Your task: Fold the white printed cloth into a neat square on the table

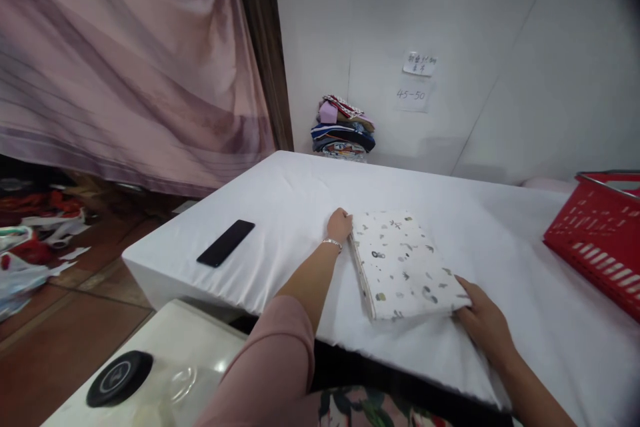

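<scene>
A folded white cloth with small dark prints [403, 265] lies flat on the white-covered table [300, 193]. My left hand [339, 224], with a bracelet on the wrist, is closed on the cloth's far left corner. At the near right corner my right hand [483, 320] rests with its fingertips tucked under or against the edge of the cloth.
A black phone [226, 242] lies on the table's left part. A red plastic basket [597, 237] stands at the right edge. A pile of folded clothes [344, 128] sits at the back by the wall. A pink curtain [125, 60] hangs left; a white surface with a black disc [119, 377] is below.
</scene>
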Demonstrator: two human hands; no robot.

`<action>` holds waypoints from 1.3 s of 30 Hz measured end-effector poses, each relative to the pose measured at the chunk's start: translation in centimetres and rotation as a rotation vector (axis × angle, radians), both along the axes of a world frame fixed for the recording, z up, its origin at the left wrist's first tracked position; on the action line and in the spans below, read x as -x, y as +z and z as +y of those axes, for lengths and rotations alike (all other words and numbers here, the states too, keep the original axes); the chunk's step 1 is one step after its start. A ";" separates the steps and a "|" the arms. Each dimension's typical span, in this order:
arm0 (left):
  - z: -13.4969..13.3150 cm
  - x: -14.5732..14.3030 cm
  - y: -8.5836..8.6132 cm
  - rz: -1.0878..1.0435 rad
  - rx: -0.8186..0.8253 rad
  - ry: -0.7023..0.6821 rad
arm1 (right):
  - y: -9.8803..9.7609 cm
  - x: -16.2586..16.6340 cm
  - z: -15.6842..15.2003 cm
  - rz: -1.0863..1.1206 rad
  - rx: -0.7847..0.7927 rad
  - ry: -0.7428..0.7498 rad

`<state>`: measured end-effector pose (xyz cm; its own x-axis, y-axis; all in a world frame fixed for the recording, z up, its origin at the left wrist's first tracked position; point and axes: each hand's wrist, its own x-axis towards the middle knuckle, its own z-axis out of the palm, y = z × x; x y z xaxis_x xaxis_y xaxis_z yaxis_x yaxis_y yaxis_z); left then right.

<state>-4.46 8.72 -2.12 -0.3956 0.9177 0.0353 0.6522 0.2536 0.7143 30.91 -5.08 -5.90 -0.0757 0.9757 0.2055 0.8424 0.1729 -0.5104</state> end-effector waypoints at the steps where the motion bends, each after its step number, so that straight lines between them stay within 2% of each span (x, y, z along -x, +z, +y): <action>1: 0.0 0.0 0.0 0.013 -0.001 -0.002 | 0.1 0.1 0.0 0.002 -0.008 -0.001; 4: -0.1 -0.1 0.3 0.051 0.001 -0.011 | 0.2 0.4 0.0 0.009 -0.012 0.003; 8: -0.7 -1.3 1.6 0.126 -0.045 -0.055 | 0.3 0.6 0.1 0.058 -0.008 0.007; 10: -1.3 -2.2 2.2 0.224 -0.132 -0.167 | 0.4 0.1 0.3 0.116 0.023 0.015; 12: -2.2 -3.1 2.3 0.344 -0.204 -0.339 | 0.9 -0.7 0.6 0.216 0.123 0.046; 14: -2.9 -3.7 1.8 0.422 -0.183 -0.470 | 1.9 -1.4 0.8 0.312 0.249 0.055; 16: -3.4 -3.9 1.1 0.431 -0.094 -0.504 | 3.6 -1.4 1.0 0.349 0.287 0.032; 18: -3.5 -3.8 0.4 0.407 -0.016 -0.480 | 5.5 0.0 1.3 0.323 0.216 0.034; 20: -3.5 -3.6 0.0 0.392 0.013 -0.466 | 7.2 2.4 1.9 0.257 0.168 0.096; 22: -3.5 -3.5 0.0 0.389 0.022 -0.469 | 7.9 4.9 3.1 0.136 0.142 0.179; 24: -3.5 -3.4 0.1 0.382 0.032 -0.477 | 7.5 6.7 4.7 -0.029 0.114 0.254; 26: -3.5 -3.4 0.1 0.377 0.039 -0.473 | 6.1 7.4 6.3 -0.170 0.171 0.245; 30: -3.5 -3.3 -0.2 0.372 0.043 -0.472 | 3.6 6.4 8.1 -0.216 0.247 0.235; 32: -3.4 -3.3 -0.3 0.369 0.039 -0.472 | 3.5 5.7 8.1 -0.153 0.250 0.230; 37: -3.3 -3.2 -0.3 0.321 0.001 -0.462 | 4.8 4.2 7.6 -0.034 0.283 -0.002; 39: -3.5 -3.2 -0.2 0.263 -0.033 -0.438 | 4.9 3.6 7.5 -0.032 0.314 -0.036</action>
